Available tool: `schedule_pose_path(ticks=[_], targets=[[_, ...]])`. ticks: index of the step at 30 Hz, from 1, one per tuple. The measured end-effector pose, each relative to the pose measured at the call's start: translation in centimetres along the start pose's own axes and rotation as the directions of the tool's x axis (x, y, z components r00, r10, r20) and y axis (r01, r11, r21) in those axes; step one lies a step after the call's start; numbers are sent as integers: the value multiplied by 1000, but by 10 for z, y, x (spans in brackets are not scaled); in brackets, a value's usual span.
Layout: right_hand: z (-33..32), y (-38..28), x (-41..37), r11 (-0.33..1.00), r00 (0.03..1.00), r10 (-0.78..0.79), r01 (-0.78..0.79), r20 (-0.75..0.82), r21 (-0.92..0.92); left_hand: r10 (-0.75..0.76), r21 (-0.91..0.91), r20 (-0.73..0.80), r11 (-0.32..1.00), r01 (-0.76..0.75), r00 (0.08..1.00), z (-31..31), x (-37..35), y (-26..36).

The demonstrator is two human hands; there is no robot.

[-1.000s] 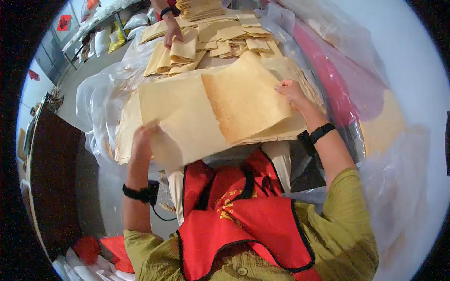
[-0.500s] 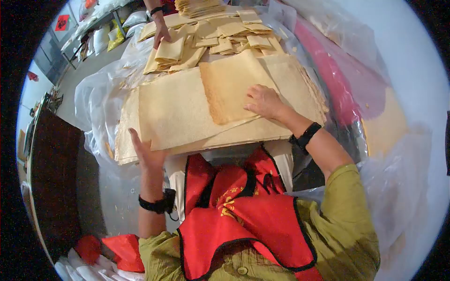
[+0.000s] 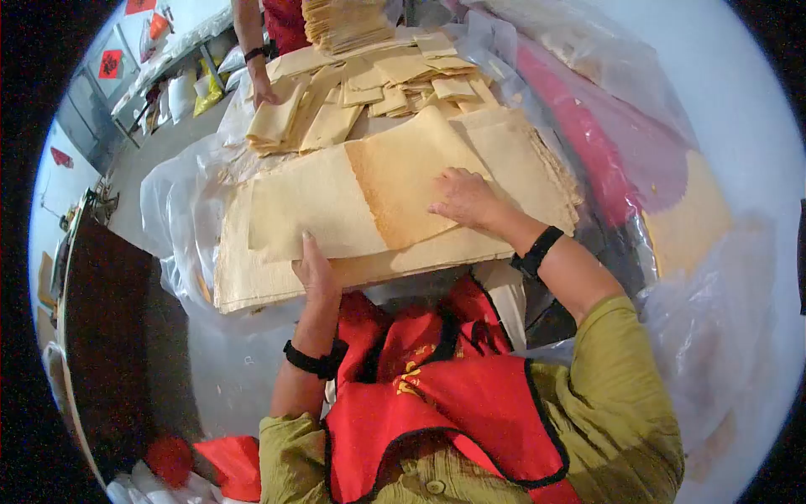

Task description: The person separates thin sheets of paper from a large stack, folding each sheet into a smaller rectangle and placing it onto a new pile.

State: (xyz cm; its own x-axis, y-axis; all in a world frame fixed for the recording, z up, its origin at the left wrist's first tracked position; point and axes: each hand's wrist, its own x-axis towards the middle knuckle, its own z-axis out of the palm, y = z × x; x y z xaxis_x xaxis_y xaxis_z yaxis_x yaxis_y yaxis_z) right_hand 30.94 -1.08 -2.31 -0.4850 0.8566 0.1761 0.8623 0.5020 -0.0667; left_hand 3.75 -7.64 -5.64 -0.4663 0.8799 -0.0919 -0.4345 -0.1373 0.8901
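Observation:
A thin pale-yellow sheet (image 3: pixel 315 197), much like dried tofu skin, lies over a stack of similar large sheets (image 3: pixel 529 172). Its right part is folded over as a darker flap (image 3: pixel 401 181) with a ragged brownish edge. My left hand (image 3: pixel 316 270) grips the sheet's near edge, thumb on top and fingers mostly hidden beneath. My right hand (image 3: pixel 466 198) rests on the flap's right side, fingers curled against it. Black bands circle both my wrists.
Folded yellow bundles (image 3: pixel 395 84) lie beyond the stack, with a taller pile (image 3: pixel 348 23) behind. A co-worker's hand (image 3: pixel 264 88) touches a bundle at the far left. Clear plastic (image 3: pixel 180 197) drapes the left side; pink plastic (image 3: pixel 588 126) lies along the right.
My left hand has moved rightward and closed on the sheet's near edge, having been open at the left front. My right hand stays on the flap. The co-worker's hand remains by the folded bundle.

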Motion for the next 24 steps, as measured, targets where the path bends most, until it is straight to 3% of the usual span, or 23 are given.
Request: schedule_pose_path(ticks=[2,3,4,5,6,7,8,10,12,15,16,19,21,23,24], targets=[[-7,-2,1,999,998,33,-32,51,-18,109,85,110,989,-119,988,24,-12,16],[-8,-3,2,999,997,41,-40,69,-17,262,282,230,904,-322,937,36,-15,18],[-9,-2,3,999,995,46,-45,86,-18,374,433,372,739,-515,849,52,-17,19],[-9,-2,2,999,997,42,-42,68,-3,396,471,531,597,-649,750,63,-16,14],[-9,-2,0,999,998,39,-39,50,11,403,453,670,443,-774,623,74,-15,10],[-13,-4,0,999,999,35,-36,33,25,353,362,794,379,-852,495,83,-11,-2],[-18,-3,1,998,996,37,-41,77,51,250,431,827,292,-854,503,93,-9,-14],[34,35,11,996,996,77,-79,46,31,22,529,845,112,-841,535,111,-15,-25],[9,23,-3,904,954,281,-228,-103,361,-73,545,837,31,-838,542,115,-14,-38],[5,51,3,847,983,182,-144,-25,512,-97,567,817,-43,-823,568,117,-16,-53],[7,60,8,644,962,268,-141,-49,752,-85,574,812,-66,-817,577,118,-18,-56],[12,70,15,768,871,345,-47,-351,639,-48,597,798,-70,-799,601,127,-23,-60],[22,64,24,965,964,3,67,-264,255,-50,609,789,-68,-790,612,135,-29,-55],[34,59,32,953,961,-275,268,-31,-143,-97,613,782,-56,-788,615,137,-34,-42],[25,46,18,985,990,-137,133,-29,-113,-138,612,779,-46,-789,612,137,-32,-32]])
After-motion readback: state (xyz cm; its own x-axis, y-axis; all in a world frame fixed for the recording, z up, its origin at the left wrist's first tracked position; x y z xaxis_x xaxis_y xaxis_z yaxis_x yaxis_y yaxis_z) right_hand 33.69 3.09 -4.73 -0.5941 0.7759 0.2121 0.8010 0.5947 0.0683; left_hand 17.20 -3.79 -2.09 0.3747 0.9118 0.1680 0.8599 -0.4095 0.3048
